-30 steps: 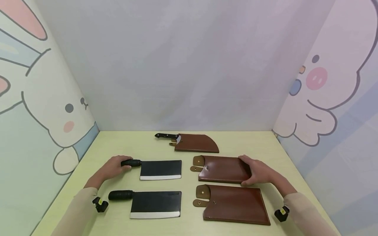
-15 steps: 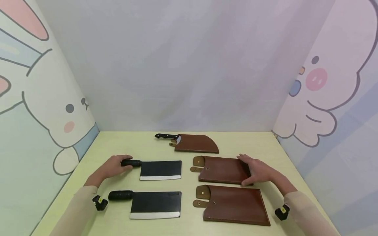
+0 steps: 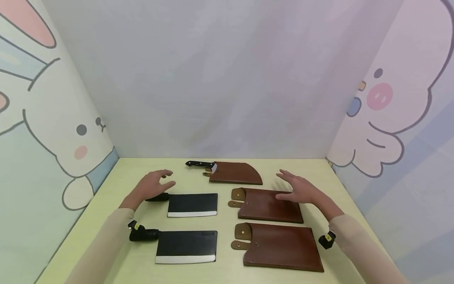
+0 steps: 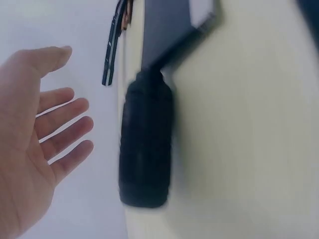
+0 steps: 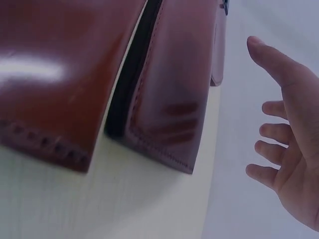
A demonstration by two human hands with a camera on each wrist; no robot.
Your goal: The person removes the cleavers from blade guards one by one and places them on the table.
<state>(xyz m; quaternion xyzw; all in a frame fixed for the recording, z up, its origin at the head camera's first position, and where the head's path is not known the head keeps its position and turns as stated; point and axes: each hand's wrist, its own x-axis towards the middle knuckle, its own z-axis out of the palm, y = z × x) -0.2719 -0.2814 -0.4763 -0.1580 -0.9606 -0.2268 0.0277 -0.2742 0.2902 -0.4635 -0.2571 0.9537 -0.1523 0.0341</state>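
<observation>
In the head view my left hand (image 3: 150, 185), fingers loosely spread, is raised over the handle end of the middle cleaver (image 3: 192, 204), hiding part of it. The left wrist view shows that hand (image 4: 30, 114) apart from the black cleaver handle (image 4: 146, 144), holding nothing. My right hand (image 3: 299, 188) hovers above the right end of the middle brown leather knife sheath (image 3: 264, 205). Seen from the right wrist, its fingers are spread and clear of the sheath (image 5: 169, 84). The middle cleaver and sheath lie flat, side by side with a gap between them.
Nearer on the table (image 3: 220, 274) lie a second cleaver (image 3: 186, 244) and a larger brown sheath (image 3: 287, 248). At the back, a black-handled knife (image 3: 200, 163) sits in a curved brown sheath (image 3: 235, 172). Walls printed with cartoon animals flank the table, with a plain grey one behind.
My left hand has let go of the middle cleaver's handle and risen forward and right. My right hand has come off the middle sheath, moving up and left. Cleavers and sheaths stay put.
</observation>
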